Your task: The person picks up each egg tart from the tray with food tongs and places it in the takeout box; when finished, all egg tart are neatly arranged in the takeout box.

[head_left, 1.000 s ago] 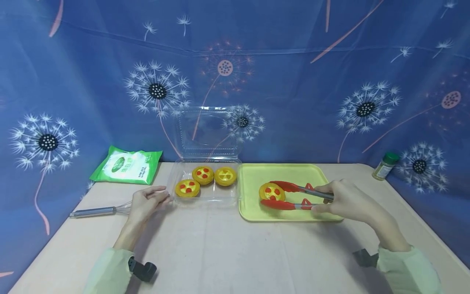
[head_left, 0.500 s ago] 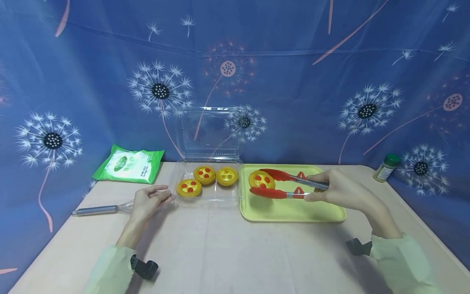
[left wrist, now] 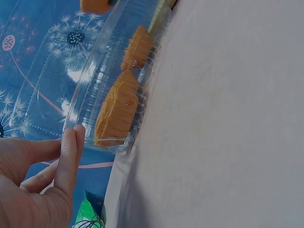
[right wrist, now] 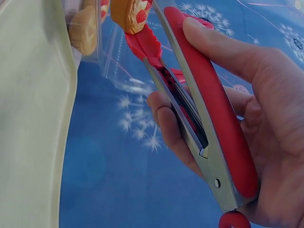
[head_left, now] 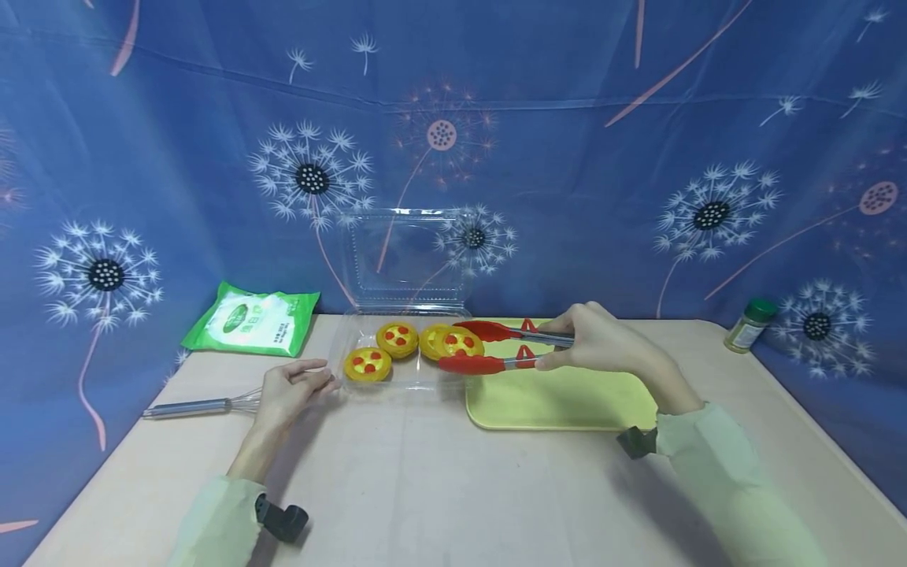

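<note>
My right hand (head_left: 602, 339) grips red-tipped metal tongs (right wrist: 209, 109). Between the tongs' red tips is an egg tart (head_left: 460, 343) with red dots on top, held above the right side of a clear plastic container (head_left: 354, 382). It partly covers a plain yellow tart (head_left: 428, 340) inside. Two more red-dotted tarts, a rear one (head_left: 397, 339) and a front one (head_left: 367, 365), sit in the container's left part. At the container's left edge, my left hand (head_left: 286, 398) pinches the rim between thumb and fingers, as the left wrist view shows.
A yellow tray (head_left: 567, 402) lies right of the container, whose transparent lid (head_left: 407, 260) stands raised against the blue cloth. On the left are a green-and-white packet (head_left: 251, 319) and a whisk (head_left: 198, 406). A green-capped jar (head_left: 751, 324) stands far right.
My right hand has carried the tart in the tongs leftward, from over the yellow tray to over the container. My left hand has stayed at the container's edge.
</note>
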A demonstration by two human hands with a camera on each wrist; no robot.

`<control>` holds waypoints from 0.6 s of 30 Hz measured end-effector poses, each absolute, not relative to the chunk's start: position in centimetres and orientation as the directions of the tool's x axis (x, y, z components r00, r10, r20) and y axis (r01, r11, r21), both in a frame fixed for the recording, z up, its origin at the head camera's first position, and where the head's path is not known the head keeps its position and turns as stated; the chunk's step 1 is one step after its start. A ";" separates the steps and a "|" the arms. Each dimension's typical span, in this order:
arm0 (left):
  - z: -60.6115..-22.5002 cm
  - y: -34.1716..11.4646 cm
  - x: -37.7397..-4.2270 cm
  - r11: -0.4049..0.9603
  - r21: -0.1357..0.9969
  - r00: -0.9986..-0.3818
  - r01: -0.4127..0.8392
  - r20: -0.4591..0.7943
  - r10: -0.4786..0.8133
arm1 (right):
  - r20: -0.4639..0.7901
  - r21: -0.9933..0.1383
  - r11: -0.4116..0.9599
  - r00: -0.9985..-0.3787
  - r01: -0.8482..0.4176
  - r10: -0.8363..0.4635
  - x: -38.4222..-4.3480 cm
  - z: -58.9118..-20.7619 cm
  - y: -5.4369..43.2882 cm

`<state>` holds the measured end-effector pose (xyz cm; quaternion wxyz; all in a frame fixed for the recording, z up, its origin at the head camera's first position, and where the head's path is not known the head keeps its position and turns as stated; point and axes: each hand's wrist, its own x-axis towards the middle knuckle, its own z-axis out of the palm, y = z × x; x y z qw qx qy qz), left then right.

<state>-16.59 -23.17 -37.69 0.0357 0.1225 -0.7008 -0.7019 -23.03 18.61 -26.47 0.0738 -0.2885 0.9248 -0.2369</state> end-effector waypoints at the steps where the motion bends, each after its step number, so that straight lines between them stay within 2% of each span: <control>1: -37.6 -23.1 -16.6 -0.018 0.993 -0.968 -0.120 -0.121 -0.222 | 0.003 -0.480 0.714 -0.815 -0.509 -0.579 -23.3 -26.5 18.2; 7: -37.7 -23.1 -16.5 -0.031 0.994 -0.968 -0.109 -0.113 -0.226 | -0.004 -0.464 0.685 -0.772 -0.562 -0.636 -24.5 -26.9 15.9; 18: -37.9 -23.1 -16.6 -0.038 0.993 -0.966 -0.113 -0.119 -0.231 | -0.069 -0.470 0.680 -0.745 -0.562 -0.663 -26.0 -27.7 13.2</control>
